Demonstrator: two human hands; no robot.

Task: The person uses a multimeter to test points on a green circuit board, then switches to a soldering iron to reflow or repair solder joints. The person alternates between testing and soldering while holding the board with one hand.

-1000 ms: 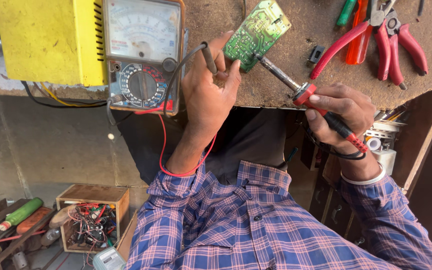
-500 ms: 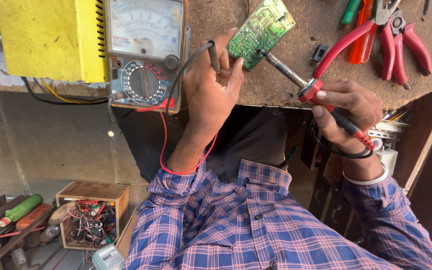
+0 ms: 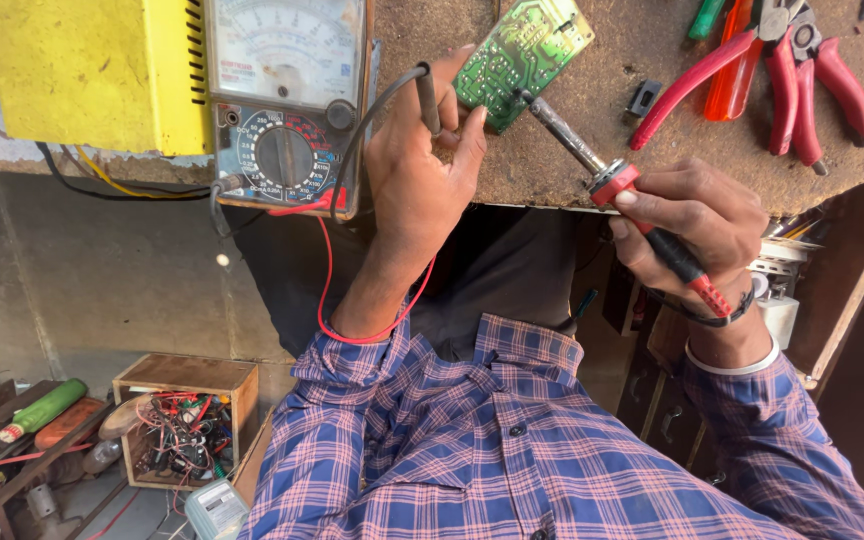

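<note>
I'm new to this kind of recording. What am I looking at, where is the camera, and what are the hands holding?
There is one view, from a camera on the person's head, looking down at their own bare hands at a workbench. The left hand grips a black probe and touches a green circuit board. The right hand holds a soldering iron, tip at the board. On the bench are a dial meter, a yellow box and red pliers.
</note>
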